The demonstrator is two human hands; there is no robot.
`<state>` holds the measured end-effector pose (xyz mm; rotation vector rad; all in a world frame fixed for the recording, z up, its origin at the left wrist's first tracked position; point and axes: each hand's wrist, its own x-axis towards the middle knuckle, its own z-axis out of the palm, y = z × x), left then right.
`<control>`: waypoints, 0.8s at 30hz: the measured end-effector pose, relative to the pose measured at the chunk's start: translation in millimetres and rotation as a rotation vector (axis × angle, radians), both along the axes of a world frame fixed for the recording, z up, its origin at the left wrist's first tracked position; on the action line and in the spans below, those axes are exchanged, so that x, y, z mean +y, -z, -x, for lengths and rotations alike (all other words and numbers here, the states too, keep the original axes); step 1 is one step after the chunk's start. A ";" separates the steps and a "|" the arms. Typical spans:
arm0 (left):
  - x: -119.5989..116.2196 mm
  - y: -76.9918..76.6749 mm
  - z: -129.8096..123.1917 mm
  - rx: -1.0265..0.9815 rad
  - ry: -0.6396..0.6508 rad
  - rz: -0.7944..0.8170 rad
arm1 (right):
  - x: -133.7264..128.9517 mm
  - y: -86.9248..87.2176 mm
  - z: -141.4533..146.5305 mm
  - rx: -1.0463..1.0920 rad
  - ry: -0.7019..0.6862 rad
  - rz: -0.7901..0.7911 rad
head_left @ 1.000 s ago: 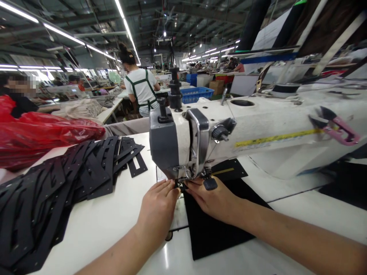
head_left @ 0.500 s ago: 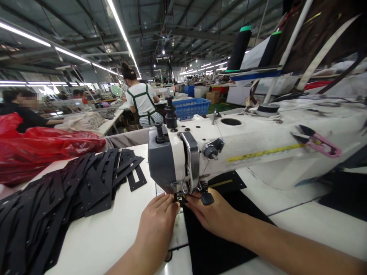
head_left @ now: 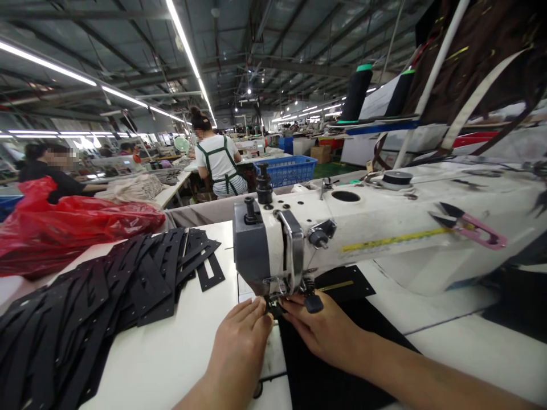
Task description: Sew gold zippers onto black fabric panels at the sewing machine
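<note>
A white industrial sewing machine stands before me, its dark head end above my fingertips. Under it a black fabric piece lies on the white table and runs toward me. My left hand is closed beside the presser foot, its fingers together and the fingertips at the edge of the black piece. On the other side, my right hand is bent over the black fabric, fingers pressed together on it near the needle. The exact contact at the needle is partly hidden by my fingers and the machine.
Stacked black pieces with slots spread over the table's left side. A red plastic bag lies beyond them. Pink-handled thread snips rest on the machine arm. Behind are a blue crate, thread cones and co-workers.
The whole view has shifted slightly, so machine and hands appear a little lower and farther right. Both hands keep nearly the same place at the presser foot.
</note>
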<state>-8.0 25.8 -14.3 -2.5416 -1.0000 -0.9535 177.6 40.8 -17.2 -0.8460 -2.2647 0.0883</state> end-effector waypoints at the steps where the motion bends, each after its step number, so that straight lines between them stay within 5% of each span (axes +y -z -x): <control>1: 0.5 -0.5 -0.2 -0.012 0.000 0.004 | 0.6 0.0 0.2 -0.003 -0.001 0.012; 8: -10.1 -7.5 6.6 -0.005 -0.096 0.146 | -15.3 2.8 -3.1 -0.189 0.316 -0.053; 12: -29.6 -1.9 8.3 0.172 -0.253 0.119 | -49.2 9.7 -16.0 -0.339 0.341 -0.147; 15: -43.9 1.1 2.2 0.206 -0.217 0.189 | -72.7 13.4 -22.1 -0.373 0.355 -0.190; 20: -71.3 -6.3 -13.5 -0.160 -0.146 0.492 | -97.8 19.9 -15.1 -0.370 0.363 -0.224; 24: -107.1 -19.2 -13.1 -0.620 -0.239 0.868 | -116.9 41.7 -10.2 -0.229 0.287 -0.273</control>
